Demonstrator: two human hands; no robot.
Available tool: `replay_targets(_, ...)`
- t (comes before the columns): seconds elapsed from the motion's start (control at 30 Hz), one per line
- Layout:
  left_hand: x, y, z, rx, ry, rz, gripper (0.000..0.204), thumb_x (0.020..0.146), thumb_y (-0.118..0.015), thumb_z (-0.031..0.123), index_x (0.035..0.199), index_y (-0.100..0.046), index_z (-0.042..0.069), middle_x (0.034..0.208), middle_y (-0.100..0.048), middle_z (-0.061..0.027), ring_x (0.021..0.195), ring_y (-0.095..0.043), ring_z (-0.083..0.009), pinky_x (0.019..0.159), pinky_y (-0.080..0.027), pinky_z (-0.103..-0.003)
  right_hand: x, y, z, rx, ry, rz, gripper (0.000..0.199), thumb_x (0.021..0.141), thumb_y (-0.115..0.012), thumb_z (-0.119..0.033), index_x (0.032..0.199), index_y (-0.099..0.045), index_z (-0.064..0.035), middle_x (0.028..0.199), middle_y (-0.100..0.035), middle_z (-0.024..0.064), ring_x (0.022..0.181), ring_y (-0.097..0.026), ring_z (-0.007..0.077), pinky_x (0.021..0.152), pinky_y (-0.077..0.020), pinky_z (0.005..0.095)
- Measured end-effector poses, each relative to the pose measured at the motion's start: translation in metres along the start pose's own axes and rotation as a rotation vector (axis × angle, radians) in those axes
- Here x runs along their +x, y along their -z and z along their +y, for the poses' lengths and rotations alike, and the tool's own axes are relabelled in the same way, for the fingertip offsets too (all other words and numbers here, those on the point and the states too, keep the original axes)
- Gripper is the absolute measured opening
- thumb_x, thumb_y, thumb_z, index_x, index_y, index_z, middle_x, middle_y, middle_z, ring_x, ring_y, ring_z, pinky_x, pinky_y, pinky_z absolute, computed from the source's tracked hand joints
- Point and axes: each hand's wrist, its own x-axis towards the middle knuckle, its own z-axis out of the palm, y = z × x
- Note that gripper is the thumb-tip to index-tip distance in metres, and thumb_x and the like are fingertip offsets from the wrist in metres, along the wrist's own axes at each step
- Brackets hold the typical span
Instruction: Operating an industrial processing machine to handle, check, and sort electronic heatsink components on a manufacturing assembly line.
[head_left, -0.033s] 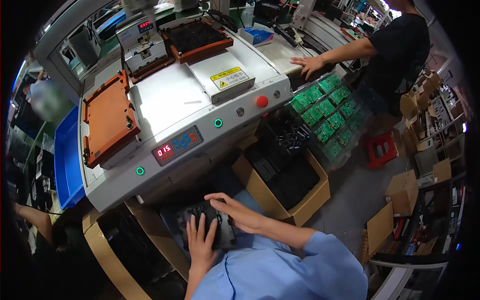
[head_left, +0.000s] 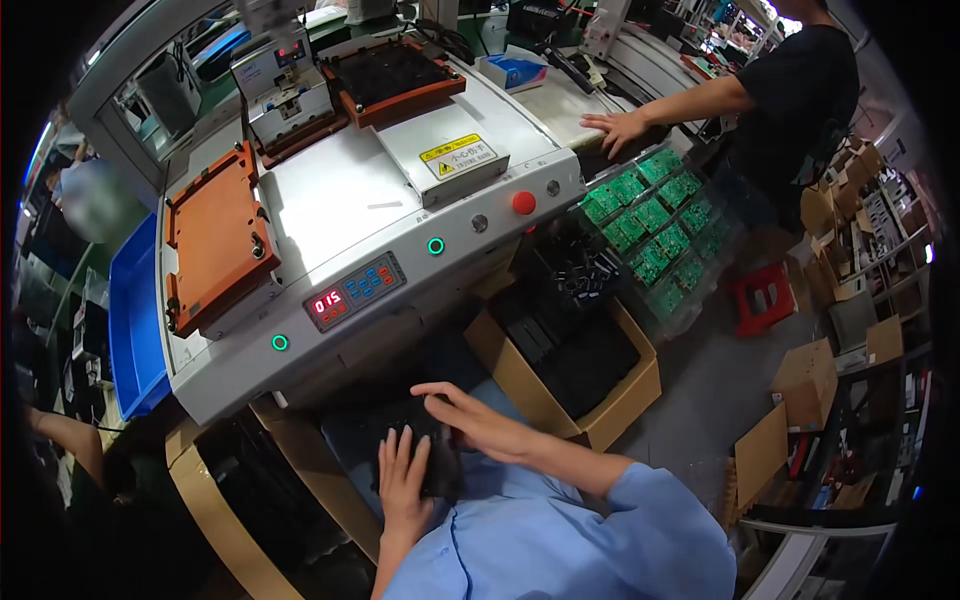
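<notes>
A black plastic housing point(head_left: 443, 472) rests in front of me at my lap. My left hand point(head_left: 404, 480) lies on its face with the fingers stretched out and slightly apart. At its far right edge my right hand point(head_left: 482, 428) grips it, index finger extended and the thumb side over the rim. The lower fingers of the right hand are hidden. The part is dark and its fine detail is hard to make out.
Ahead stands a white machine point(head_left: 330, 190) with orange fixtures point(head_left: 222, 240) and a red button point(head_left: 523, 203). A cardboard box point(head_left: 620, 410) of black parts stands at right, near trays of green circuit boards point(head_left: 650, 215). A blue bin point(head_left: 140, 320) is at left. Another person's hand point(head_left: 620, 130) rests farther right.
The black housing has tilted, and its face looks darker. My left fingers have shifted slightly right and closer together. A machine part at the top has moved, and the small red display reads differently.
</notes>
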Motion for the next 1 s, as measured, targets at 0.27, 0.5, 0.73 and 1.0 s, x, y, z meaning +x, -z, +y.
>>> replay_targets(0.27,-0.002,-0.007,-0.007,-1.593,1.006,0.473,0.045,0.082,-0.064,-0.001,0.125,-0.052,-0.002,0.115,-0.062,-0.0141,0.109,-0.06,-0.028,0.095,-0.049,-0.039,-0.024,0.12,-0.123,-1.206,0.811,0.891,0.013,0.088,-0.063,-0.012,0.097,-0.066,-0.0032,0.085,-0.068,0.0079,0.078,-0.064,0.0142,0.068,-0.0486,0.0278)
replay_targets(0.5,-0.01,-0.012,-0.02,-1.791,1.046,0.441,0.059,0.078,-0.064,-0.003,0.133,-0.043,0.002,0.123,-0.055,-0.0146,0.113,-0.057,-0.0302,0.097,-0.05,-0.041,0.025,0.211,-0.137,-1.737,0.249,0.843,0.031,0.077,-0.069,-0.017,0.101,-0.056,-0.0022,0.09,-0.067,0.0204,0.091,-0.063,0.0399,0.075,-0.0506,0.0479)
replay_targets(0.73,-0.009,-0.008,-0.017,-1.755,1.047,0.463,0.05,0.079,-0.064,-0.001,0.127,-0.049,0.003,0.12,-0.058,-0.0132,0.109,-0.059,-0.0282,0.093,-0.052,-0.041,0.016,0.207,-0.138,-1.765,0.307,0.812,0.035,0.078,-0.068,-0.013,0.11,-0.06,-0.0023,0.087,-0.065,0.019,0.087,-0.062,0.0375,0.076,-0.0489,0.046)
replay_targets(1.0,0.008,-0.005,-0.016,-1.792,0.973,0.473,0.049,0.079,-0.062,-0.004,0.126,-0.049,0.002,0.119,-0.057,-0.0126,0.11,-0.058,-0.0269,0.097,-0.048,-0.04,-0.026,0.133,-0.136,-1.522,0.748,0.994,0.016,0.085,-0.065,-0.012,0.098,-0.065,-0.0028,0.089,-0.065,0.0129,0.084,-0.062,0.0273,0.076,-0.0486,0.0365)
